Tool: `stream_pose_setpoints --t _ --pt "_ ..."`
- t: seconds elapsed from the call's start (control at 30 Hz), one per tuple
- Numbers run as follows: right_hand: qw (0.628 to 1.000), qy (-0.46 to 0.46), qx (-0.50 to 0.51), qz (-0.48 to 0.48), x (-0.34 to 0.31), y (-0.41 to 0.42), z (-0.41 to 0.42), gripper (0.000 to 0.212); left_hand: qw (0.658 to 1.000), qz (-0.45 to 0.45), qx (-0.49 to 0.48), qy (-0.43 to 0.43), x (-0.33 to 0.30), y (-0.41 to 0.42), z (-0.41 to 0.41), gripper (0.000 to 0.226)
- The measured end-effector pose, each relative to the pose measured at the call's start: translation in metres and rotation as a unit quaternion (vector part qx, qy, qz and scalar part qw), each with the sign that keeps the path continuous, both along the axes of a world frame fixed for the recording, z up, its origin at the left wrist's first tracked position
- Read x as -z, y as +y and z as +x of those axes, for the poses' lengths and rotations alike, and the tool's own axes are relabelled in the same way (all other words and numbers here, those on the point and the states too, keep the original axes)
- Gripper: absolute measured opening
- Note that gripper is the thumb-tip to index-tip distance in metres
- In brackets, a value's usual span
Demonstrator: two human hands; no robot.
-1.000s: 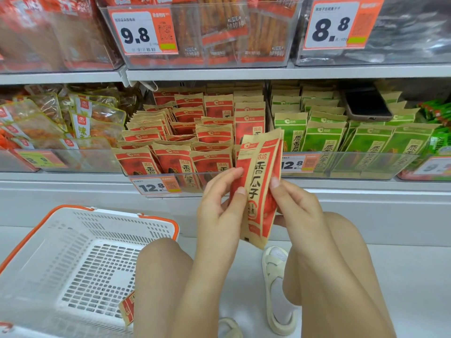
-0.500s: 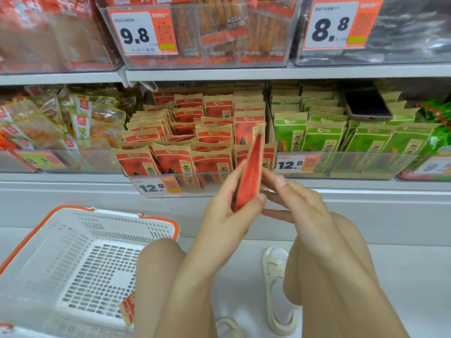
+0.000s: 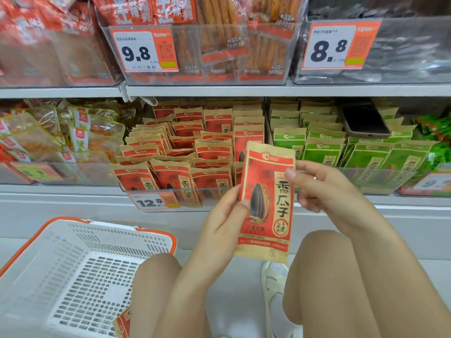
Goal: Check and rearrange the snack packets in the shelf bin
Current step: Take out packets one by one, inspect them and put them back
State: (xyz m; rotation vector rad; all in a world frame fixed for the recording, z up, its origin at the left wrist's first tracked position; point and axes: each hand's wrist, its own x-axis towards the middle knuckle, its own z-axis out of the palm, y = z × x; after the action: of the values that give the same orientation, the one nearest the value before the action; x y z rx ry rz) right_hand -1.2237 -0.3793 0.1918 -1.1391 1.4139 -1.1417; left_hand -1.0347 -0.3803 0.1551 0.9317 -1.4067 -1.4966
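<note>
A red-and-tan sunflower seed packet (image 3: 267, 203) is held upright in front of the shelf, its printed front facing me. My left hand (image 3: 223, 220) grips its left edge, thumb on the front. My right hand (image 3: 322, 189) pinches its upper right edge with the fingertips. Behind it, the clear shelf bin (image 3: 219, 191) holds several rows of the same red packets (image 3: 185, 152), some leaning unevenly.
Green packets (image 3: 341, 152) fill the bin to the right, with a dark phone (image 3: 366, 121) lying on top of them. A white basket with an orange rim (image 3: 80, 264) stands on the floor at left, one red packet (image 3: 123, 323) in it. My knees are below.
The packet has been turned from edge-on to show its front face. Both hands shifted their hold on it and it sits a little to the right.
</note>
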Motion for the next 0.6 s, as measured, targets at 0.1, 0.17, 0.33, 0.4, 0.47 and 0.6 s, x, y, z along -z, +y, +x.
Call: stream_pose_setpoints --t 0.1,0.17,0.33,0.4,0.47,0.6 --pt "0.999 -0.042 -0.020 0.011 -0.011 -0.016 -0.013 0.029 0.997 -0.045 0.048 -0.029 -0.016 -0.014 -0.003 0.031" --pt "0.999 -0.054 -0.004 -0.005 -0.019 -0.025 -0.017 0.029 0.995 -0.069 0.056 -0.038 -0.026 -0.025 -0.003 0.025" --pt "0.966 -0.103 0.125 -0.199 -0.044 -0.049 -0.026 0.014 0.928 -0.251 -0.095 -0.260 -0.030 -0.061 0.011 0.044" --pt "0.950 -0.104 0.147 -0.254 -0.050 -0.058 -0.029 0.016 0.883 -0.290 -0.078 -0.362 -0.033 -0.071 0.013 0.044" --pt "0.944 -0.063 0.150 -0.286 -0.051 -0.069 -0.029 0.011 0.841 -0.294 -0.039 -0.452 -0.034 -0.079 0.009 0.040" --pt "0.943 0.043 0.126 -0.304 -0.045 -0.086 -0.026 0.017 0.804 -0.291 0.001 -0.518 -0.023 -0.089 0.005 0.038"
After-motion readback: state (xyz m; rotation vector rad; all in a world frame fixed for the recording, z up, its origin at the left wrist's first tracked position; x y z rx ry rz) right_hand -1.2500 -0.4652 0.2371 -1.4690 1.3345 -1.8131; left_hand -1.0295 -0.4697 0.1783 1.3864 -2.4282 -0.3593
